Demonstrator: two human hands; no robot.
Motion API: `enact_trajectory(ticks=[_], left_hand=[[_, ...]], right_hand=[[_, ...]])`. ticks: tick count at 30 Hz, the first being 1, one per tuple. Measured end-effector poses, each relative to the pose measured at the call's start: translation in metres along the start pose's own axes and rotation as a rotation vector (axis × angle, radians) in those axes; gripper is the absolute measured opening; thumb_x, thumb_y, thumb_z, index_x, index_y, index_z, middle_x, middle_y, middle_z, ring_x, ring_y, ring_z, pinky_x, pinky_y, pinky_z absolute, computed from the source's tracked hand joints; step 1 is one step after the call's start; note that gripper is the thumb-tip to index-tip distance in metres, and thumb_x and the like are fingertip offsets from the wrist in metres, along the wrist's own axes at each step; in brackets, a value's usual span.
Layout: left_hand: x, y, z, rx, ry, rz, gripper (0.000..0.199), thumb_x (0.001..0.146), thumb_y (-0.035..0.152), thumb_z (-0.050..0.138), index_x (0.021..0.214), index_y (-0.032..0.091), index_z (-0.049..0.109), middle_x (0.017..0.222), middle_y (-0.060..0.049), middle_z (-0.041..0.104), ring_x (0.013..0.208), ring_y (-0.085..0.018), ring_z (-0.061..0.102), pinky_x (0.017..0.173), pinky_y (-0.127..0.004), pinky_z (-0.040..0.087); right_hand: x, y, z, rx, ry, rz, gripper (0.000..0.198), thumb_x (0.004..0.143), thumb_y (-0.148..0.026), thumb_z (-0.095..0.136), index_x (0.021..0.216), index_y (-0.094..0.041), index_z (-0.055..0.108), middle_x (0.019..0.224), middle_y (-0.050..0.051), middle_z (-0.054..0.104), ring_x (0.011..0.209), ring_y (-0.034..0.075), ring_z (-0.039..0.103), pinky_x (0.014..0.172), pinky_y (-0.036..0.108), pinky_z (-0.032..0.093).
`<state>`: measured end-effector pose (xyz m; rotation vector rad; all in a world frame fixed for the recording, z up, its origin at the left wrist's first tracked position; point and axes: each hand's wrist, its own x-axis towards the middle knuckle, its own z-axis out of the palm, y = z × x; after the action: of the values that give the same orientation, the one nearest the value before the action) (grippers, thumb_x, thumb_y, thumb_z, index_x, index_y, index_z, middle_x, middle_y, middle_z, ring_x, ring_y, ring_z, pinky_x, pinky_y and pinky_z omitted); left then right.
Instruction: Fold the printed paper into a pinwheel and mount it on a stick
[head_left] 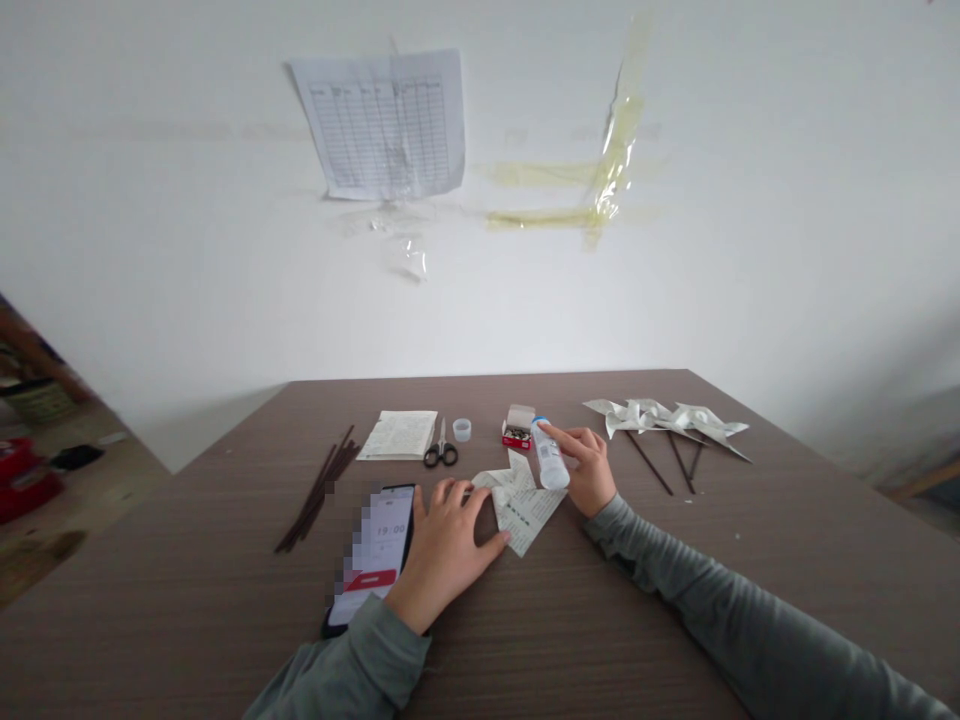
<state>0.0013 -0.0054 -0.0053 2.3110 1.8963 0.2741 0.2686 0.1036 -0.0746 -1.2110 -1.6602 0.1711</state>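
Observation:
In front of me lies a printed sheet of paper (527,517), cut and partly folded in like a pinwheel. My left hand (452,540) is spread over its left side, with thumb and index fingertips touching the paper's edges. My right hand (589,468) is closed around a translucent white squeeze bottle (552,466) with a blue top, possibly glue. The bottle is tilted over the paper's upper right, index finger stretched along its upper part. Whether its tip touches anything is unclear. Just behind the bottle stands an open small red box (517,432) with small dark pieces inside.
Left of my left hand lies a lit phone (373,560). Beyond are thin brown sticks (319,490), a stack of printed paper (399,436), black-handled scissors (441,453) and a small clear cup (462,430). Paper pinwheels (660,415) on sticks lie at right. A white wall (480,320) stands behind.

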Motion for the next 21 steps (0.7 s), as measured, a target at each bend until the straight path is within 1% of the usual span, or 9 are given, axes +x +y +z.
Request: enact_trajectory(ticks=[3,6,10,14,17,21], left_hand=[[0.000,-0.004,0.003,-0.008,0.023,0.010,0.056,0.112,0.044,0.091,0.167,0.031,0.088,0.180,-0.019,0.081,0.175,-0.054,0.066,0.152,-0.088,0.043],[0.000,-0.008,0.007,-0.014,0.040,0.017,0.055,0.112,0.046,0.089,0.166,0.032,0.089,0.178,-0.018,0.082,0.174,-0.053,0.066,0.152,-0.087,0.043],[0.000,-0.009,0.007,-0.013,0.026,0.009,0.054,0.113,0.046,0.087,0.166,0.032,0.089,0.180,-0.018,0.081,0.175,-0.053,0.065,0.153,-0.088,0.041],[-0.001,-0.006,0.003,-0.001,0.023,0.000,0.052,0.114,0.046,0.088,0.165,0.033,0.090,0.180,-0.017,0.082,0.175,-0.054,0.065,0.153,-0.087,0.043],[-0.001,-0.005,0.001,0.016,0.026,0.002,0.051,0.115,0.043,0.089,0.164,0.034,0.090,0.180,-0.016,0.082,0.175,-0.052,0.066,0.153,-0.087,0.044],[-0.001,-0.003,0.000,0.020,0.018,-0.002,0.050,0.115,0.041,0.090,0.164,0.032,0.090,0.180,-0.017,0.082,0.176,-0.052,0.066,0.153,-0.090,0.042]], right_hand=[[0.002,0.001,-0.002,-0.015,0.011,0.028,0.053,0.102,-0.029,0.072,0.146,-0.033,0.102,0.115,0.013,0.085,0.121,0.040,0.083,0.130,0.074,0.059],[0.005,0.006,-0.006,0.002,-0.002,0.032,0.054,0.107,-0.030,0.065,0.147,-0.032,0.101,0.117,0.015,0.086,0.122,0.041,0.083,0.128,0.074,0.061],[0.010,0.017,-0.012,0.061,-0.072,-0.035,0.049,0.112,-0.037,0.066,0.147,-0.036,0.101,0.122,0.014,0.093,0.123,0.042,0.084,0.123,0.070,0.065],[0.012,0.020,-0.013,0.038,-0.088,-0.072,0.040,0.114,-0.039,0.071,0.139,-0.038,0.102,0.127,0.013,0.097,0.126,0.043,0.085,0.123,0.067,0.066],[0.011,0.017,-0.012,-0.012,-0.085,-0.103,0.040,0.115,-0.037,0.069,0.136,-0.037,0.103,0.126,0.013,0.097,0.126,0.043,0.085,0.124,0.070,0.065],[0.009,0.014,-0.013,-0.072,-0.124,-0.129,0.040,0.115,-0.035,0.069,0.136,-0.041,0.102,0.132,0.011,0.097,0.133,0.044,0.083,0.130,0.074,0.060]])
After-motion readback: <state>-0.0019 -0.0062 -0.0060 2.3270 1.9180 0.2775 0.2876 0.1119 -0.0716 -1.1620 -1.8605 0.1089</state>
